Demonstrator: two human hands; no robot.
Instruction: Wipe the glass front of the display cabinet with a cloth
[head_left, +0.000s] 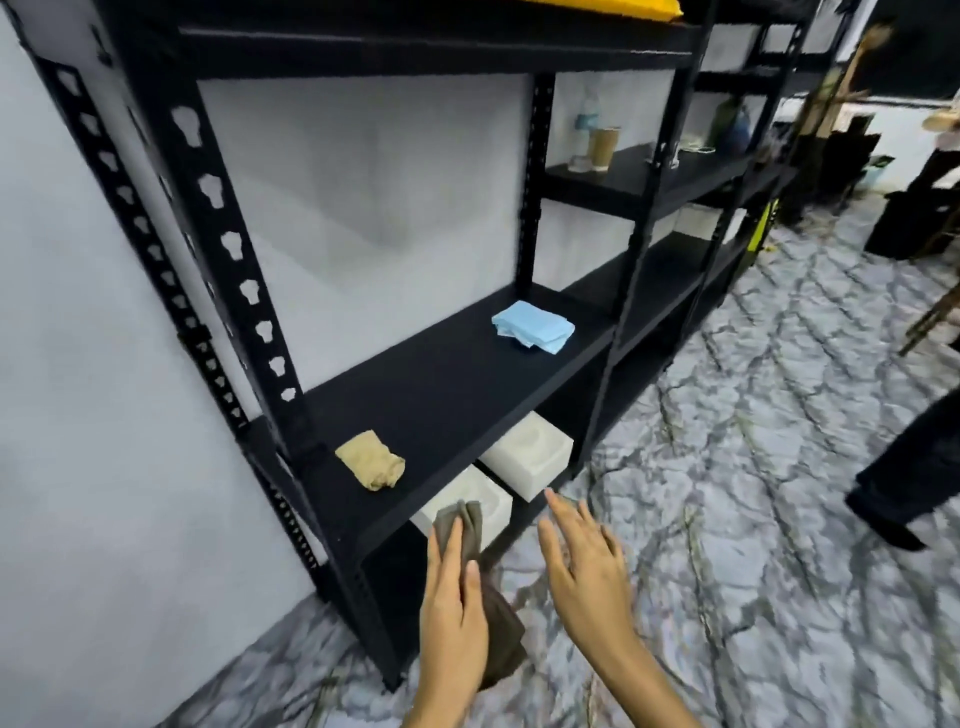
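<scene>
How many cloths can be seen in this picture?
3: a brown cloth in the left hand, a tan cloth and a folded blue cloth on the shelf.

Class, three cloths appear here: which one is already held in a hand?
The dark brown-grey cloth, held by the left hand. The folded light blue cloth and crumpled tan cloth lie untouched on the black shelf.

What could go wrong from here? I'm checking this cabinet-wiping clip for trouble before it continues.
1. The dark brown cloth is pinned only under the flat left hand, so it may slip and drop to the floor.
2. No glass front shows on the black metal shelving unit; wiping may land on the wrong surface.
3. The beige crumpled cloth lies near the shelf edge; a sweep might knock it off.
</scene>
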